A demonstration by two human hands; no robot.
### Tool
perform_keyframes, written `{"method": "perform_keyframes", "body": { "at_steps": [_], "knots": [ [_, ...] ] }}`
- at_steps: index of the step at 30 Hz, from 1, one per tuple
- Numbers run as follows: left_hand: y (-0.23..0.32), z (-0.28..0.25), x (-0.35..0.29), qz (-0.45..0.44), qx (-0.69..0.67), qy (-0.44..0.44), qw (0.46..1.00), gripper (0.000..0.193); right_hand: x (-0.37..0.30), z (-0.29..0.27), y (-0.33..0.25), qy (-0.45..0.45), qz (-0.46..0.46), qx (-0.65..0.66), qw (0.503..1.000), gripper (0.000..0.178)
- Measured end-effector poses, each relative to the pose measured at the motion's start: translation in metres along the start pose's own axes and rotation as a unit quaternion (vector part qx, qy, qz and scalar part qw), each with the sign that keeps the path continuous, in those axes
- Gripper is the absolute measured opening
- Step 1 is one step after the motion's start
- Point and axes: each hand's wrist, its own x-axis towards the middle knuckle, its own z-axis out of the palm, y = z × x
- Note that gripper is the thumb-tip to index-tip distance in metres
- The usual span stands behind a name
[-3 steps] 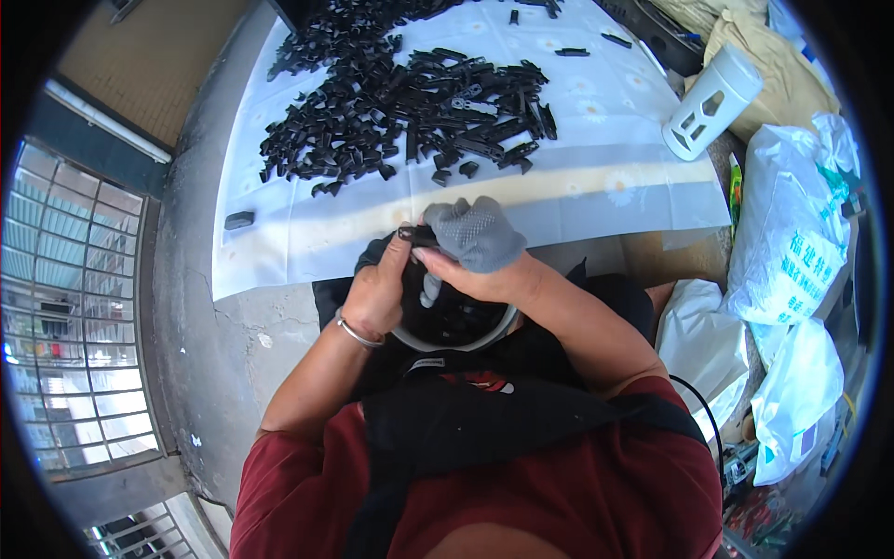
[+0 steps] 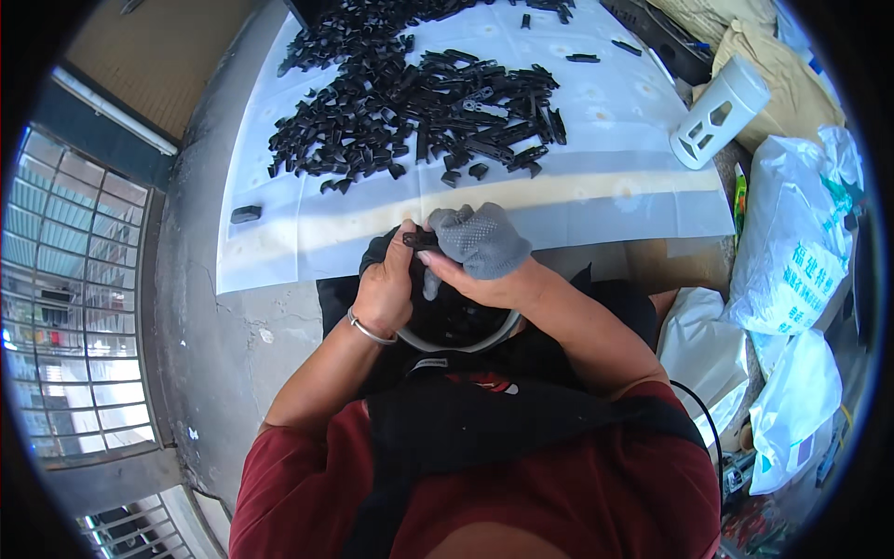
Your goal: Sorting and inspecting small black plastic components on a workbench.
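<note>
Between my two hands is a small black plastic part [image 2: 421,241] with an opening near one end. My left hand [image 2: 386,284], with a bracelet at the wrist and dark covering on some fingers, pinches it at its left end. My right hand [image 2: 480,247], its fingers in a grey dotted glove, grips the other end. Both hands are above a light-rimmed bucket [image 2: 467,349] between my legs, and dark pieces lie inside it. The exact finger contact is partly hidden.
On the table with its white flowered cover [image 2: 633,219] lies a large heap of black parts [image 2: 372,121]. A single black piece [image 2: 246,214] sits at the left. A white bottle-shaped container [image 2: 719,112] stands at the right edge, near white plastic bags [image 2: 787,242].
The whole view has shifted slightly. The black part is turned a little, showing more of its opening, with both hands still on it.
</note>
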Motion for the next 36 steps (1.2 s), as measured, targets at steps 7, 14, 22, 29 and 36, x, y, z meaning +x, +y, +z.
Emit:
{"method": "perform_keyframes", "body": {
  "at_steps": [7, 14, 22, 29, 36],
  "knots": [
    [0.022, -0.003, 0.007, 0.158, 0.278, -0.001, 0.947, 0.044, -0.006, -0.024, 0.012, 0.011, -0.016, -0.029, 0.999, 0.023],
    [0.025, 0.004, 0.01, 0.247, 0.426, -0.026, 0.87, 0.039, -0.008, -0.021, 0.01, -0.018, -0.09, -0.092, 0.992, 0.016],
    [0.038, 0.005, 0.005, 0.253, 0.513, -0.088, 0.816, 0.037, -0.011, 0.0, 0.006, -0.014, -0.005, -0.006, 1.0, 0.022],
    [0.051, 0.012, 0.026, 0.371, 0.666, 0.019, 0.647, 0.032, 0.024, -0.042, 0.041, 0.004, 0.073, -0.241, 0.968, 0.02],
    [0.028, 0.039, 0.083, 0.322, 0.782, -0.004, 0.534, 0.026, 0.032, -0.019, 0.078, 0.054, 0.044, -0.226, 0.972, 0.027]
  ]
}}
